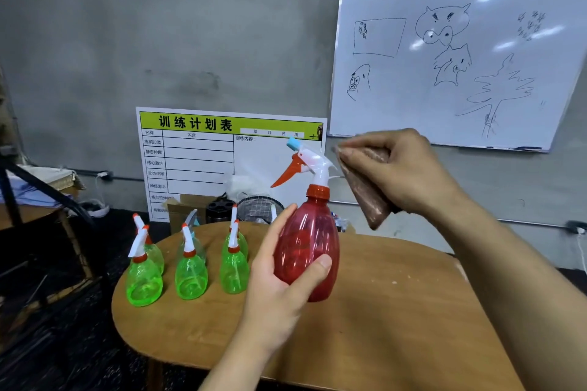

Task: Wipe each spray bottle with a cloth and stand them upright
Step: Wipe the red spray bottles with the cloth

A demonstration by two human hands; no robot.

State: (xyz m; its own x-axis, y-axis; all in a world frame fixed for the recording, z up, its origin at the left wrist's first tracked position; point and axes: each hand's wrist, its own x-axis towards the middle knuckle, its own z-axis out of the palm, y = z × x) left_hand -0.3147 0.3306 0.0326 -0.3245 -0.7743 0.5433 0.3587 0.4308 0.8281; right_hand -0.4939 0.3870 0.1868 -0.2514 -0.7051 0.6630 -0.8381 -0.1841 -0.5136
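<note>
My left hand grips a red spray bottle by its belly and holds it upright above the wooden table. The bottle has a white head, an orange trigger and a blue nozzle. My right hand pinches a folded brown cloth just right of the bottle's white head, close to it but apart from it. Several green spray bottles with white and orange heads stand upright on the table's left part.
A training-schedule board leans on the grey wall behind the table. A whiteboard with drawings hangs at the right. Boxes, a dark cup and a mesh basket sit behind the table. A black frame stands at the left.
</note>
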